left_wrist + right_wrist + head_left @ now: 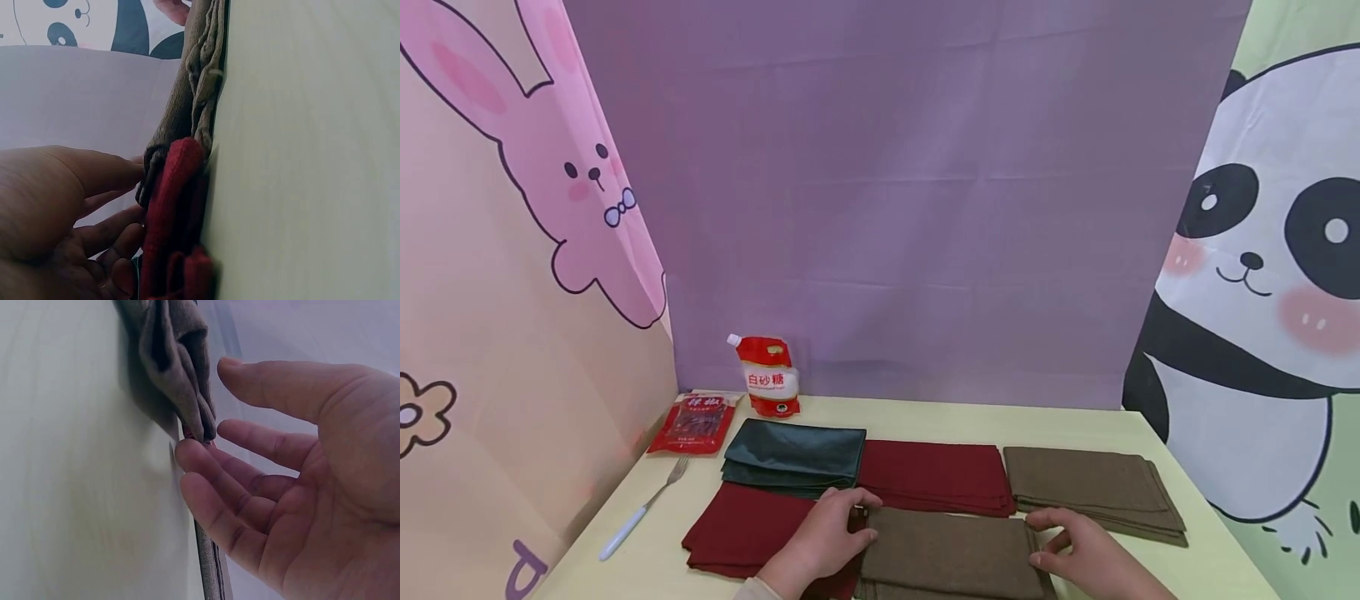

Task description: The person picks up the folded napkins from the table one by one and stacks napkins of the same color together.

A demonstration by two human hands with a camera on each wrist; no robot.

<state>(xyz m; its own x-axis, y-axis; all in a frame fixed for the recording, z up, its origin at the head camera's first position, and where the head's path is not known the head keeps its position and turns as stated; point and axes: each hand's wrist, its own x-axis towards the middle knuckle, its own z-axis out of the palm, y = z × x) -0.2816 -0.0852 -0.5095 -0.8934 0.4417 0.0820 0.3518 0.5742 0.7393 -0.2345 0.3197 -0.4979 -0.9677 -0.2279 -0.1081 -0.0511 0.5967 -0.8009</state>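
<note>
A folded brown cloth (955, 550) lies at the front of the table, between both hands. At its left edge is my left hand (831, 533), thumb and index fingertips right at the corner, the other fingers loosely bent. This hand overlaps a folded dark red cloth (737, 529) beside the brown one. My right hand (1086, 550) is at the right edge, fingers spread and relaxed. In the right wrist view, the right fingertips (194, 453) come right up to the brown cloth's bunched end (178, 369), with the thumb apart from it.
Behind lie a folded dark green cloth (797, 454), another dark red cloth (936, 475) and another brown cloth (1090, 492). On the left are a fork (643, 510), a red packet of dried chillies (696, 425) and a red-and-white sugar pouch (770, 377). A purple curtain (910, 208) hangs behind the table.
</note>
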